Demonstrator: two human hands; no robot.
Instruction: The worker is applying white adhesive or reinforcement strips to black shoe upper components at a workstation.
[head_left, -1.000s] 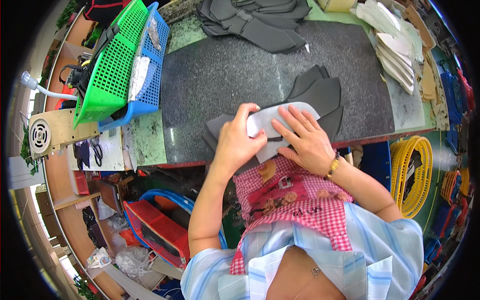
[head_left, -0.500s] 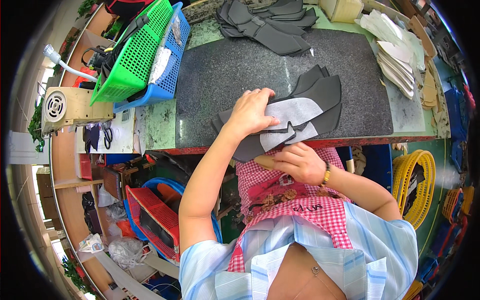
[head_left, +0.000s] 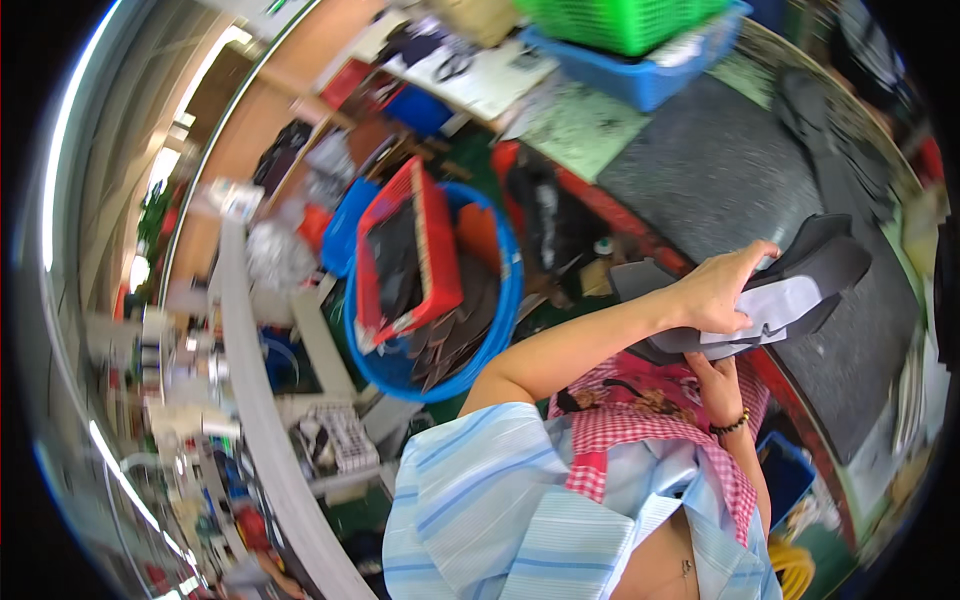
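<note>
A small stack of dark grey, winged sheet pieces lies at the bench edge, its near end jutting past it. A pale grey patch covers part of its upper face. My left hand grips the stack from above, thumb on the patch and fingers at its far side. Below the near edge, my right hand is closed at the stack's rim, with thumb and forefinger against it. Its other fingers are partly hidden, and I cannot make out whether it holds anything else.
Under the stack is a dark speckled slab on the red-edged bench. More dark pieces lie at its far side. Green and blue baskets stand at the back. Left of me, a red basket rests on a blue tub.
The view has swung left, so the bench now appears tilted at the right and more floor shows. Both hands stay at the stack. The tan object by my right hand no longer shows.
</note>
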